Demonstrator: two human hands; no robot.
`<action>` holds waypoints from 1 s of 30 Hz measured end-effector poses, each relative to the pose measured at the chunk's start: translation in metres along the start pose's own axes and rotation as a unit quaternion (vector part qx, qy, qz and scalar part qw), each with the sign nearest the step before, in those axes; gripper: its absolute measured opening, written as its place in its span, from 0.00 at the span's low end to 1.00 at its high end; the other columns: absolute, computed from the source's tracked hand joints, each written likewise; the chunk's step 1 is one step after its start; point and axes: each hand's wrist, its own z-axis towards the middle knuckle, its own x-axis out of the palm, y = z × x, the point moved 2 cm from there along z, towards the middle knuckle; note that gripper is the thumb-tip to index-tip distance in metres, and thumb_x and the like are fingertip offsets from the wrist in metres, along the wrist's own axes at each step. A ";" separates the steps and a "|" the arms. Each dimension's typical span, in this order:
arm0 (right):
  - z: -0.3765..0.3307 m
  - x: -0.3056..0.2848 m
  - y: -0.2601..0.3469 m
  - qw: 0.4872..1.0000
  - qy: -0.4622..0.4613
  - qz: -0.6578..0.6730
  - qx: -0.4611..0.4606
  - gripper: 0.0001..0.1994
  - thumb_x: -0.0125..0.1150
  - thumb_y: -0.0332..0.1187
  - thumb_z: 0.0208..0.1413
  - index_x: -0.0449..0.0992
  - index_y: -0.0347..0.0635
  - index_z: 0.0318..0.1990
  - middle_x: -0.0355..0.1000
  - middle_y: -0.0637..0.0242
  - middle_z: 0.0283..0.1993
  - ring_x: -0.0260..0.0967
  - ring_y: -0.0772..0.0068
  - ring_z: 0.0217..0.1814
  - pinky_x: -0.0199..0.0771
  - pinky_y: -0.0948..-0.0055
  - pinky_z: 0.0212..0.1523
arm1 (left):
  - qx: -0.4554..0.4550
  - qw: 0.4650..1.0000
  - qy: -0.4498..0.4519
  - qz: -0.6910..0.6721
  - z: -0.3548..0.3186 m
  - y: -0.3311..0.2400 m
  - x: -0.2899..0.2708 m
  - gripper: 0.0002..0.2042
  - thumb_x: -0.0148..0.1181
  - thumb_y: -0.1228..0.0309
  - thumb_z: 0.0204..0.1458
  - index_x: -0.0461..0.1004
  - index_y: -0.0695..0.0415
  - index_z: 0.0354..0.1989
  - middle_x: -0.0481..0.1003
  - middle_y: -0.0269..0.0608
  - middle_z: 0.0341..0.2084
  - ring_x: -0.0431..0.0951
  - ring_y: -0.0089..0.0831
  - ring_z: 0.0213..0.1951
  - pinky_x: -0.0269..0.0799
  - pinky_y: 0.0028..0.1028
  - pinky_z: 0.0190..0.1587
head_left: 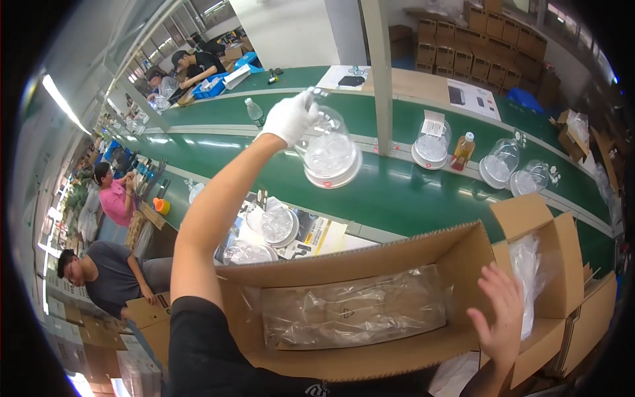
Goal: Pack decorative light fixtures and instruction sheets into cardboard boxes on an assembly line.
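Observation:
My left hand (291, 118), in a white glove, is closed at the top of a clear plastic dome (325, 142) with a round white base. It holds the dome up over the green conveyor belt (264, 162). Clear crumpled pieces show inside the dome. In front of my body, a long open cardboard box (357, 248) has a clear plastic bag (354, 311) lying over its bottom. My right hand (499, 311), bare with fingers spread, is at the box's right end and holds nothing. Whether its fingertips touch the cardboard, I cannot tell.
More domes (431, 144) stand on the belt at right, beside an amber bottle (463, 151). Other round clear units (276, 225) sit behind the box. A second open carton (559, 264) adjoins it. A metal post (378, 79) rises beyond the belt. Several people work at left.

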 end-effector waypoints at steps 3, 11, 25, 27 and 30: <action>-0.008 -0.011 0.025 0.986 -0.144 -0.080 -0.016 0.21 0.69 0.31 0.48 0.74 0.34 0.50 0.72 0.54 0.58 0.64 0.47 0.66 0.58 0.46 0.66 | 0.060 0.994 -0.055 -0.076 -0.028 -0.076 -0.098 0.13 0.54 0.59 0.57 0.75 0.57 0.35 0.77 0.53 0.26 0.79 0.51 0.31 0.73 0.41 0.38; 0.009 0.032 0.096 0.709 -0.231 0.666 0.001 0.67 0.80 0.33 0.42 0.23 0.49 0.75 0.28 0.51 0.80 0.41 0.45 0.79 0.65 0.48 0.66 | 0.202 0.919 -0.132 -0.311 -0.106 -0.226 -0.233 0.13 0.55 0.67 0.59 0.75 0.63 0.25 0.69 0.33 0.14 0.66 0.16 0.20 0.68 0.25 0.26; -0.052 0.021 0.121 0.657 -0.280 0.699 0.030 0.45 0.81 0.38 0.43 0.58 0.31 0.65 0.68 0.59 0.62 0.66 0.66 0.64 0.64 0.65 0.65 | 0.300 0.790 0.013 -0.535 -0.177 -0.296 -0.210 0.13 0.55 0.68 0.62 0.70 0.63 0.50 0.76 0.42 0.41 0.75 0.25 0.45 0.71 0.25 0.50; -0.053 0.021 0.116 0.656 -0.286 0.699 0.016 0.44 0.79 0.40 0.46 0.58 0.30 0.65 0.68 0.59 0.62 0.67 0.66 0.63 0.66 0.66 0.64 | 0.275 0.761 0.012 -0.587 -0.188 -0.292 -0.202 0.21 0.58 0.66 0.60 0.65 0.60 0.60 0.74 0.45 0.50 0.75 0.29 0.50 0.71 0.28 0.55; -0.051 0.020 0.111 0.676 -0.252 0.692 0.001 0.42 0.76 0.39 0.49 0.58 0.31 0.66 0.68 0.59 0.62 0.67 0.66 0.63 0.67 0.65 0.63 | 0.247 0.776 -0.004 -0.581 -0.198 -0.284 -0.193 0.28 0.59 0.68 0.59 0.60 0.59 0.67 0.71 0.48 0.55 0.74 0.34 0.53 0.70 0.31 0.57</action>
